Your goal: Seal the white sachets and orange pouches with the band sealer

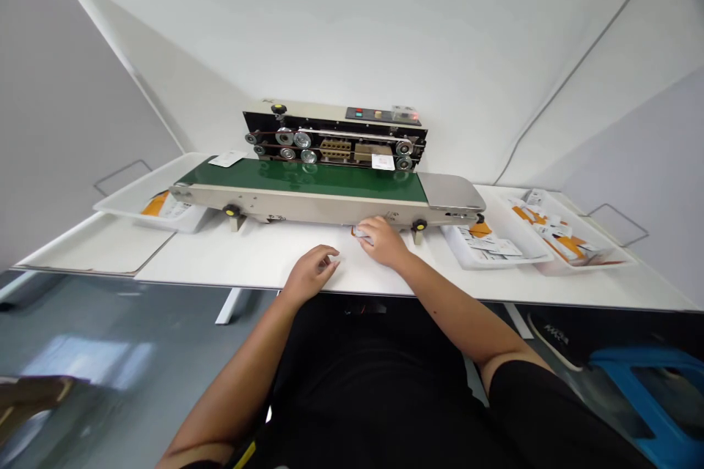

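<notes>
Your right hand (382, 243) fingers clench a small packet (360, 233) just before the sealing machine (308, 201); your left hand (311, 272) is open, empty. If your grip loosens, packet may slip under the machine.

A sealing machine (335, 133) at centre has a smooth, painted beige metal body (308, 204) and a glossy green conveyor belt (302, 180), with a brushed steel plate (451, 191) at its right end. The tabletop (242, 264) is smooth matt white, and the trays (460, 253) at right are glossy white plastic. At lower centre, a small packet (358, 233) is too hidden to show its material.
</notes>
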`<state>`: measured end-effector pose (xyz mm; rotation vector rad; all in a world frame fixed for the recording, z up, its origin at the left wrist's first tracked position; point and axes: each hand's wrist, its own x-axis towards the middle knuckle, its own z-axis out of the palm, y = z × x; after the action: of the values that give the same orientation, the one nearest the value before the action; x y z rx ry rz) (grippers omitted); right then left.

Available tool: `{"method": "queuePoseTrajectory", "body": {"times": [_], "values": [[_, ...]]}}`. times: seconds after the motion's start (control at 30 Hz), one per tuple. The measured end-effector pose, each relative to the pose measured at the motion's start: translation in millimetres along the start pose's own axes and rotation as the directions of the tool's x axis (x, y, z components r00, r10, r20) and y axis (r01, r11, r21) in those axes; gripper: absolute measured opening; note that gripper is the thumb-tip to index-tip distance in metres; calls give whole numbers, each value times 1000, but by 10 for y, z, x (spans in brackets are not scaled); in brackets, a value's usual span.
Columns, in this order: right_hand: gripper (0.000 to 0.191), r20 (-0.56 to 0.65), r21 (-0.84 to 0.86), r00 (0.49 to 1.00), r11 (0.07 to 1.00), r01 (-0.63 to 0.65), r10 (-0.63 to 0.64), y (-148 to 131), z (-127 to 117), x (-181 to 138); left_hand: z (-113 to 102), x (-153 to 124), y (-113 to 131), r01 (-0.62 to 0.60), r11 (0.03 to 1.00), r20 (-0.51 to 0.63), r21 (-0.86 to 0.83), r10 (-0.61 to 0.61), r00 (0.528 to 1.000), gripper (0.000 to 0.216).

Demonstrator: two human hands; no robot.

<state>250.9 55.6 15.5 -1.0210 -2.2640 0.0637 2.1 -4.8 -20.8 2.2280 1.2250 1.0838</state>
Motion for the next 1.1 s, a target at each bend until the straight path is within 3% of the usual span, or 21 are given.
{"method": "queuePoseTrajectory", "body": {"times": [0.17,0.3,0.47,0.7,0.87,0.97,1.1], "values": [[43,80,-65,993,995,-82,87,-68,364,-166,-9,-4,15,17,1000,20,19,-17,1000,15],[55,172,-100,967,980,-175,190,15,399,-178,-6,6,-1,6,999,28,33,-7,1000,15],[57,173,-136,953,964,-228,250,50,402,-150,1,14,-20,3,998,38,57,-5,999,15],[33,222,41,972,997,71,-79,-12,458,-204,-8,26,-1,-25,994,7,105,24,1000,17],[28,150,122,924,934,336,-352,4,530,-250,32,65,-15,-101,973,-51,208,114,992,41],[32,91,146,910,909,391,-405,2,539,-261,65,86,-38,-126,962,37,244,121,992,50],[32,51,199,939,925,324,-340,-23,501,-252,96,95,-102,-131,956,96,264,109,989,35]]}}
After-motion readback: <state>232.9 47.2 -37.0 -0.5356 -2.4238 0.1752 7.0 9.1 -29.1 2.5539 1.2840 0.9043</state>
